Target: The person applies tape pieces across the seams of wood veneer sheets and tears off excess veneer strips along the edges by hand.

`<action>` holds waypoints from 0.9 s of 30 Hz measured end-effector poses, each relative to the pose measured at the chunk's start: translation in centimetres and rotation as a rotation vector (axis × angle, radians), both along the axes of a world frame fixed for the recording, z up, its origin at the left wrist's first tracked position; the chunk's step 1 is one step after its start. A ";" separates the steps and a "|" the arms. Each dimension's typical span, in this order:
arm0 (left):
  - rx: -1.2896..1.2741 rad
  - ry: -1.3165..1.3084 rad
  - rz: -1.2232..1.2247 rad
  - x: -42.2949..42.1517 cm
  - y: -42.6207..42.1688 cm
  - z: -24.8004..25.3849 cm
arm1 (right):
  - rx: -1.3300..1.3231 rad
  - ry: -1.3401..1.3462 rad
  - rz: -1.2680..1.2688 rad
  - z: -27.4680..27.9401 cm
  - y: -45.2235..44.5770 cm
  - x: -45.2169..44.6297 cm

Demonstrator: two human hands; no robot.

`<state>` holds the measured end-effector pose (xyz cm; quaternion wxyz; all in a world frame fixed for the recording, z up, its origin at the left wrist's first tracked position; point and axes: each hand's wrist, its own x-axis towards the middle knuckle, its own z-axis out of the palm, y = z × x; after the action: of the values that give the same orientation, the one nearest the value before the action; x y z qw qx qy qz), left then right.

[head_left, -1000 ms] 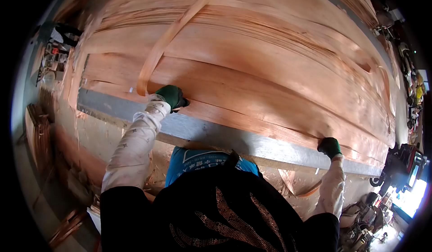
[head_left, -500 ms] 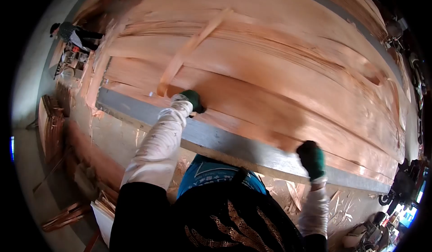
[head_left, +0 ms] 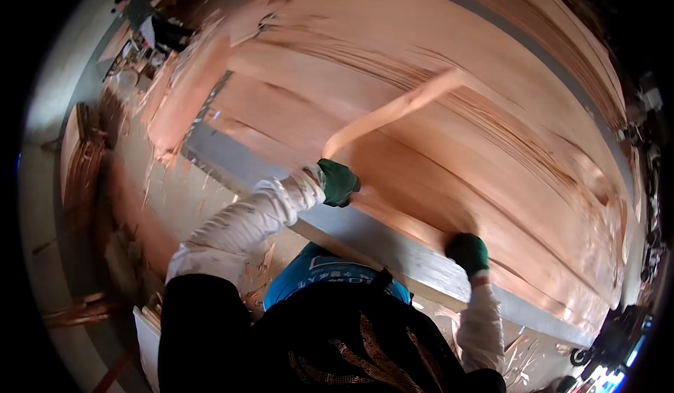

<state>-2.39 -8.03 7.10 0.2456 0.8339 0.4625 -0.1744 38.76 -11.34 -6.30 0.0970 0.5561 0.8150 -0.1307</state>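
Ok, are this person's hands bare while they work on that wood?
No, the left hand and right hand both wear green gloves.

We note wood veneer sheets, thin and reddish-tan, spread flat and overlapping along the grey tabletop, a bare band of which shows along their near edge. Surface gently rippled; we log dense, ridged folds running lengthwise and a raised buckle toward the right. One loose, paler veneer strip lies diagonally across them, slightly curved.
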 end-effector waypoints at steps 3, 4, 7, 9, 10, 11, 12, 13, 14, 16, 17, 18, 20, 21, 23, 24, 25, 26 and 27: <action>0.107 -0.022 -0.007 -7.1 -0.7 1.5 | -0.005 -0.033 0.041 -0.3 0.1 0.4; 0.086 -0.038 0.032 -9.0 -1.1 2.8 | 0.032 -0.056 0.074 -0.6 0.1 0.7; 0.034 -0.027 0.106 -15.6 -2.1 5.3 | 0.083 -0.148 0.127 -0.2 -0.3 -0.3; 0.079 -0.122 0.024 -21.9 -2.4 4.5 | 0.051 -0.186 0.064 0.3 -0.3 -1.1; -0.107 -0.051 0.305 -22.8 -2.0 6.8 | 0.029 -0.191 0.061 -0.2 -0.3 -0.4; -0.230 0.012 0.591 -23.6 -1.5 9.5 | 0.009 -0.198 0.059 -0.8 -0.2 0.2; -0.116 0.004 0.452 -27.6 -1.4 7.5 | -0.009 -0.257 -0.003 -0.5 -0.1 -0.5; -0.080 -0.017 0.411 -30.9 -1.1 6.1 | -0.017 -0.276 0.002 -0.5 -0.1 -0.4; -0.036 -0.028 0.406 -33.8 -0.9 4.8 | -0.003 -0.236 0.000 -0.2 -0.1 -0.5; 0.022 -0.004 0.406 -38.5 -0.5 2.5 | -0.017 -0.203 -0.034 0.1 -0.3 -0.5; 0.037 0.029 0.413 -40.4 -0.1 1.0 | -0.015 -0.200 -0.057 0.0 -0.5 -0.6; -0.066 0.349 0.413 -41.4 0.9 -0.8 | -0.012 -0.198 -0.079 0.3 -0.5 -0.9; 0.067 0.150 0.489 -44.1 0.9 -3.8 | -0.050 -0.224 -0.040 1.1 -0.2 -1.5; 0.120 0.029 0.587 -45.0 0.9 -4.9 | -0.040 -0.293 0.023 1.0 -0.1 -1.7; 0.234 0.091 0.729 -45.7 1.3 -7.2 | -0.026 -0.329 0.017 0.8 0.0 -2.0; 0.301 0.105 0.819 -44.2 1.5 -6.0 | -0.022 -0.314 0.043 1.1 0.1 -2.3; 0.367 0.120 0.907 -43.3 1.7 -5.5 | -0.020 -0.299 0.066 1.3 0.1 -2.2; 0.365 0.166 0.913 -43.5 2.0 -6.2 | -0.047 -0.351 0.005 1.1 0.1 -2.3; 0.365 0.212 0.958 -43.1 2.5 -6.4 | -0.064 -0.369 -0.010 1.1 0.1 -2.3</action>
<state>-45.53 -5.57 0.72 0.1002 0.5358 0.8373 -0.0426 36.45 -11.28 -5.19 0.2618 0.5711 0.7762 -0.0530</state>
